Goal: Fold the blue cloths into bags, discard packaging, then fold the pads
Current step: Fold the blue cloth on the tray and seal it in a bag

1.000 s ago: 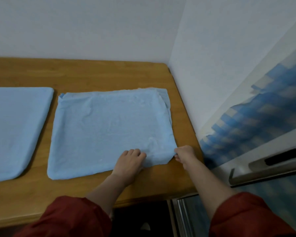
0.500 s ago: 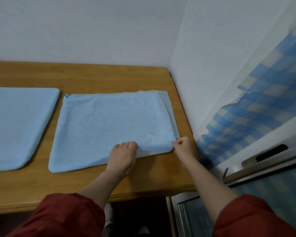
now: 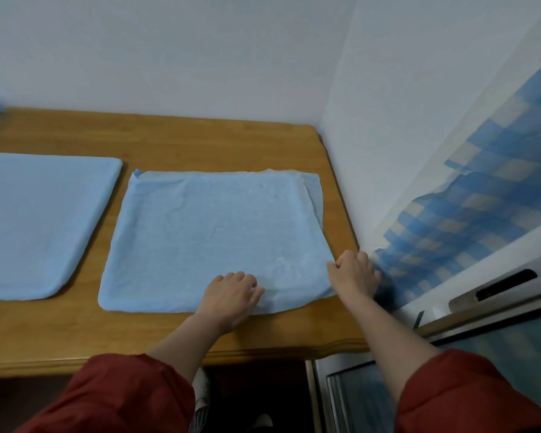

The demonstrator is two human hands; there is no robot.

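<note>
2 blue cloths flat on bench (image 3: pixel 175 142), apart. Left cloth (image 3: pixel 38 220) untouched. Both hands on right cloth (image 3: pixel 213 232): left hand (image 3: pixel 231 295) curled on near edge, right hand (image 3: pixel 355 273) pinching near-right corner.

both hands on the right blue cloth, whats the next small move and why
Probably lift the near edge and fold it toward the far edge: left hand and right hand grip the blue cloth at its near edge, and it lies flat on the table.

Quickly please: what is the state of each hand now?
Left hand: closed, gripping the blue cloth at its near edge.
Right hand: closed, pinching its near right corner.
</note>
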